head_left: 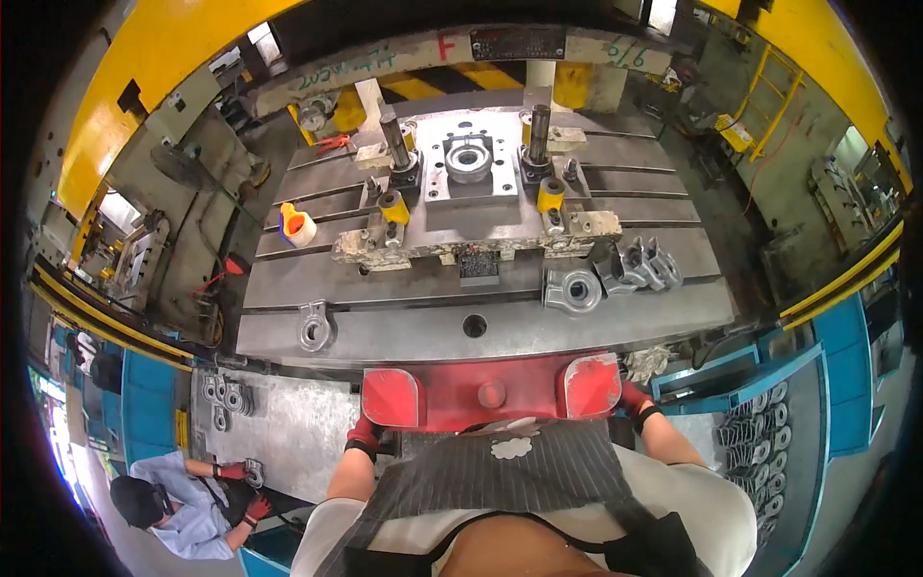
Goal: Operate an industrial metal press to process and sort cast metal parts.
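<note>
A red control box (pixel 519 377) with a round red button (pixel 491 393) in its middle stands right in front of me. My left hand (pixel 363 435), in a red glove, is at the box's left end beside the raised guard. At the opposite end, my gloved right hand (pixel 635 400) reaches in beside the right guard. The fingers of both hands are mostly hidden by the box. Beyond it, a ring-shaped metal part (pixel 468 163) sits in the die (pixel 471 204), between two upright guide posts. The press bed (pixel 394 332) lies between the box and the die.
One metal part (pixel 313 329) lies on the bed's left; several more (pixel 575 290) are at right. A yellow-and-white container (pixel 296 227) stands at left. A blue bin (pixel 817 433) holds rows of parts. At lower left, a co-worker (pixel 187 505) handles a part at a metal table (pixel 288 423).
</note>
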Action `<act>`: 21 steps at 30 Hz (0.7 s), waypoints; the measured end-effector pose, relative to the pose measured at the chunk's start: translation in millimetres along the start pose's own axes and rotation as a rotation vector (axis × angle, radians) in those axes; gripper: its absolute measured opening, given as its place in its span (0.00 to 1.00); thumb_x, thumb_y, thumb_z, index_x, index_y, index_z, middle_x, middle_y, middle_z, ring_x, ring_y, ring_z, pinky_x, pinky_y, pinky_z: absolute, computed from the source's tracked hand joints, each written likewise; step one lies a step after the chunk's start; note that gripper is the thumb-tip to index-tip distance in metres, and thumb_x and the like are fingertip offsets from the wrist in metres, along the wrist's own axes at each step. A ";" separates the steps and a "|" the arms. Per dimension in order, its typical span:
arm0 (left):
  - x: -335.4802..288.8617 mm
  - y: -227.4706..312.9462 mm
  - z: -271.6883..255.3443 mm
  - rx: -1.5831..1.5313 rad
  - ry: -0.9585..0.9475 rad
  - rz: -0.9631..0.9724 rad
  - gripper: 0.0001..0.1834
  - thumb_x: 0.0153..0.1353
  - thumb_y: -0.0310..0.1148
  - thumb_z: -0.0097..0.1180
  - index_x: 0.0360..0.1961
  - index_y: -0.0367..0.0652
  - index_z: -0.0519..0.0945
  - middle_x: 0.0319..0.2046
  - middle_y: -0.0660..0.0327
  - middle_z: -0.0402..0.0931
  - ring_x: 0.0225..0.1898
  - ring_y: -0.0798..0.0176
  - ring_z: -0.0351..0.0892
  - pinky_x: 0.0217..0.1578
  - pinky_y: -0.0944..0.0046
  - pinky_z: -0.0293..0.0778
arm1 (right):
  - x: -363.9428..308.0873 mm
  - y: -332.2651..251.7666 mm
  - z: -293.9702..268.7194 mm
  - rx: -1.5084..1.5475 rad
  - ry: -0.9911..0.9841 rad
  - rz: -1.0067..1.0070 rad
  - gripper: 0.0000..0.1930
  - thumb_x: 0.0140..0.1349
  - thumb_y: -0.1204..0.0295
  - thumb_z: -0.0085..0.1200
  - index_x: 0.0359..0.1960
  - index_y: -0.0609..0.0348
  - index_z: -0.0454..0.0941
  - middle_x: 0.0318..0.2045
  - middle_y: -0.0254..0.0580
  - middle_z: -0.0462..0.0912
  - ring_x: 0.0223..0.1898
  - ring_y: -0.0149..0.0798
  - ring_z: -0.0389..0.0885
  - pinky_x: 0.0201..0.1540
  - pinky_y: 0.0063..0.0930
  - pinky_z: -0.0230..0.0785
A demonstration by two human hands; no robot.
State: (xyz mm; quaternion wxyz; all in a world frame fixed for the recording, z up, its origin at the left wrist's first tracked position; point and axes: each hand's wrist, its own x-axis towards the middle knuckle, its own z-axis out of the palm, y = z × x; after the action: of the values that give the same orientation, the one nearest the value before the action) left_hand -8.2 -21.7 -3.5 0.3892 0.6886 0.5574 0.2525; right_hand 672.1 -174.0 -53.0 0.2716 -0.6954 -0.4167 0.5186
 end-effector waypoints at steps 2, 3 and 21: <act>8.4 10.0 8.0 -0.253 -0.060 -0.210 0.24 0.58 0.46 0.52 0.54 0.48 0.70 0.43 0.59 0.76 0.40 0.65 0.75 0.40 0.60 0.70 | 11.7 2.8 1.0 0.111 0.137 -0.111 0.15 0.57 0.63 0.51 0.41 0.60 0.78 0.32 0.42 0.81 0.30 0.33 0.80 0.28 0.27 0.70; 13.1 14.7 10.5 -0.363 -0.080 -0.322 0.24 0.58 0.46 0.52 0.54 0.48 0.70 0.43 0.59 0.76 0.40 0.65 0.75 0.40 0.61 0.70 | 11.0 -0.7 3.7 0.162 0.135 -0.079 0.15 0.57 0.62 0.51 0.39 0.61 0.78 0.30 0.43 0.81 0.28 0.33 0.80 0.26 0.28 0.70; 16.9 41.4 11.8 -0.477 -0.095 -0.502 0.24 0.58 0.47 0.51 0.54 0.47 0.71 0.41 0.59 0.77 0.38 0.66 0.75 0.39 0.62 0.70 | -11.1 -33.8 0.2 -0.550 0.043 -0.405 0.19 0.60 0.66 0.48 0.52 0.59 0.70 0.42 0.42 0.79 0.36 0.34 0.80 0.38 0.29 0.73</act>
State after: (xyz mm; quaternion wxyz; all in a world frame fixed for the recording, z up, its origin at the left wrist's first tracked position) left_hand 28.9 -11.6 22.2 0.6146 0.4309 0.6159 0.2394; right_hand 660.6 -166.5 -20.2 0.1799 -0.6566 -0.6648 0.3075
